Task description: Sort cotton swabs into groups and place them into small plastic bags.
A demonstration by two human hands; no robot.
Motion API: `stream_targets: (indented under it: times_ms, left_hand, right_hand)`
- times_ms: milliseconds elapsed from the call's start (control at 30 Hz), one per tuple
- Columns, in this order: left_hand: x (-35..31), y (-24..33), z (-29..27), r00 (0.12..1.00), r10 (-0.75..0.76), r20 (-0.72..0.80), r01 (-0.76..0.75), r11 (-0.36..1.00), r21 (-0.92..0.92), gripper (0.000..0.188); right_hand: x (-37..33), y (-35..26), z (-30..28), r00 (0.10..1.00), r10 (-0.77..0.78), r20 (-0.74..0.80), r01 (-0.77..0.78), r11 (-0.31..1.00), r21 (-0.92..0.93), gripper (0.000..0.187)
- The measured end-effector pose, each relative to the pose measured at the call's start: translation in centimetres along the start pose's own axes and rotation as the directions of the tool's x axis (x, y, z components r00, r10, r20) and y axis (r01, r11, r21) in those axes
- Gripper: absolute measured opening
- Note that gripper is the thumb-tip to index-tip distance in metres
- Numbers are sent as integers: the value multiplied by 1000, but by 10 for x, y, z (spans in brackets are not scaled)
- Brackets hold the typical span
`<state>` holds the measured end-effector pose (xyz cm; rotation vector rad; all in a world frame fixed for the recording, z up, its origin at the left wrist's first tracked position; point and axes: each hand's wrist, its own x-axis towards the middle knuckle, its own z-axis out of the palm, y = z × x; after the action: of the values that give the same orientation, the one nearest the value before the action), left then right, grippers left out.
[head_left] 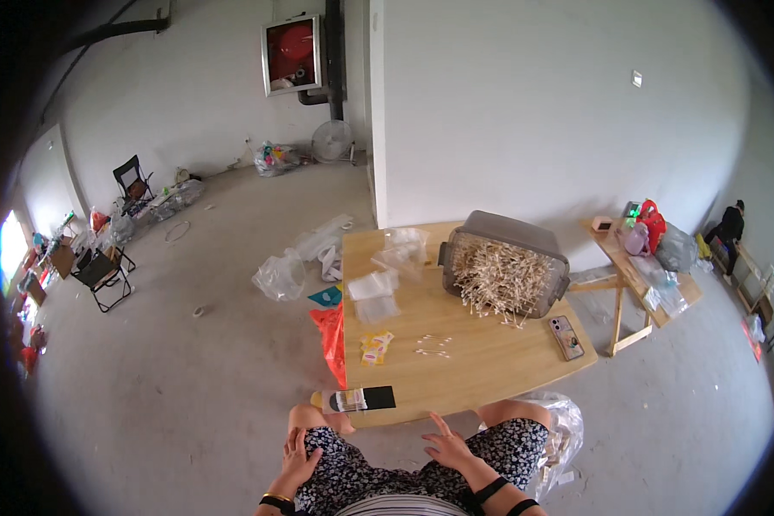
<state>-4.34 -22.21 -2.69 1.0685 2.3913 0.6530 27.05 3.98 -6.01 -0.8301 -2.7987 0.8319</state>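
My left hand lies with its fingers stretched over my left thigh and holds nothing. My right hand is open above my lap, its fingers apart and pointing at the near edge of the wooden table. Several loose cotton swabs are scattered on the tabletop. Farther back, a grey plastic bin lies tipped toward me, with a mass of cotton swabs at its mouth. Small yellow-and-white packets sit left of the loose swabs. A flat black-and-yellow package is at the near left edge.
Clear plastic bags lie at the table's left side, a phone at its right. A red bag hangs by the left edge. Beside my right leg is a clear sack. A second wooden table stands right; a person is beyond it.
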Motion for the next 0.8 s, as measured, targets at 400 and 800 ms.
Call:
stream_targets:
  times_ms: [400, 800]
  left_hand:
    - [19, 3, -17, 944, -142, 299, 110, 987, 121, 94]
    - [44, 2, -19, 784, -238, 574, 185, 971, 150, 84]
  right_hand:
    - [63, 68, -66, 897, 300, 325, -440, 531, 724, 34]
    - [215, 151, -239, 685, 512, -518, -266, 838, 477, 44]
